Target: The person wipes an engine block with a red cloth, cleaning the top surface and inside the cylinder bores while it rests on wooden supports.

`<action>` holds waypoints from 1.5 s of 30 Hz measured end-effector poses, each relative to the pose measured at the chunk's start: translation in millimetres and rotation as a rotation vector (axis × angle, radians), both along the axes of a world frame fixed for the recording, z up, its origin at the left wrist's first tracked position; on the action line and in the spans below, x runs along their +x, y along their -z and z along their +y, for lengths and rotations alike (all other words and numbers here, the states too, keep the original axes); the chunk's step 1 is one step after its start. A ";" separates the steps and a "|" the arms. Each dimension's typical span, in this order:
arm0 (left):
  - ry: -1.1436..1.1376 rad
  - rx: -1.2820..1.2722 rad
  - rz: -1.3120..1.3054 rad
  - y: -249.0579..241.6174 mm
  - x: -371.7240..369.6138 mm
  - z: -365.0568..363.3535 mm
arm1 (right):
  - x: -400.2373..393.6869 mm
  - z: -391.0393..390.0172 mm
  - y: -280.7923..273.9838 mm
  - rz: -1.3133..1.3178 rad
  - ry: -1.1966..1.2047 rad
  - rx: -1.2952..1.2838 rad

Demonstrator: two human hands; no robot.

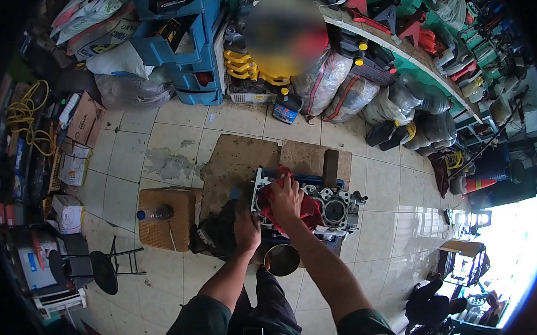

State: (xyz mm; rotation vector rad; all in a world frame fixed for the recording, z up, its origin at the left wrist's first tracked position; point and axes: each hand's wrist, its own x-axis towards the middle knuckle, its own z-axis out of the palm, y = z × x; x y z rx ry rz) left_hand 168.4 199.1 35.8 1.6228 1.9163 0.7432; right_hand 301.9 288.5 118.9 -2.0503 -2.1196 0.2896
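Observation:
A metal engine block (351, 218) with round cylinder bores lies over a blue tray (311, 180). My right hand (286, 199) presses a bunched red cloth (310, 211) onto its top face, fingers closed on the fabric. The cloth covers the left and middle part of the block. At the block's left end, my left hand (247, 229) grips the edge, its fingers partly in shadow. A dark, crumpled cloth (218, 230) lies just left of that hand. Close below the block stands a round pan (283, 260).
Stained cardboard (236, 160) lies under the block, with a dark bar (330, 166) behind it. A plastic bottle (155, 213) rests on a woven stool (157, 237) at left. Blue bins (195, 62) and filled sacks (326, 80) stand behind; a black stool (105, 273) is front left.

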 end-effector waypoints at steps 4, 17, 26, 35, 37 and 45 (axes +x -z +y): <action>0.023 -0.053 0.004 0.4 0.7 0.1 | 10.0 12.7 -6.2 -0.210 0.017 -0.249; 0.458 -0.009 0.146 -2.6 -67.4 -26.0 | -35.5 -35.2 -45.7 0.080 -0.475 0.097; 0.533 -0.089 0.121 2.8 -66.3 -17.0 | -17.5 -16.1 27.1 0.121 -0.989 0.124; 0.466 -0.095 0.269 -16.2 -58.3 -16.5 | -13.4 73.2 26.9 0.027 -0.647 0.244; 0.458 -0.076 0.284 -21.1 -56.8 -17.2 | -9.8 71.1 35.1 0.065 -0.447 0.283; 0.216 -0.146 -0.072 3.3 -54.7 -13.1 | 8.3 43.1 -26.5 0.080 -0.067 0.097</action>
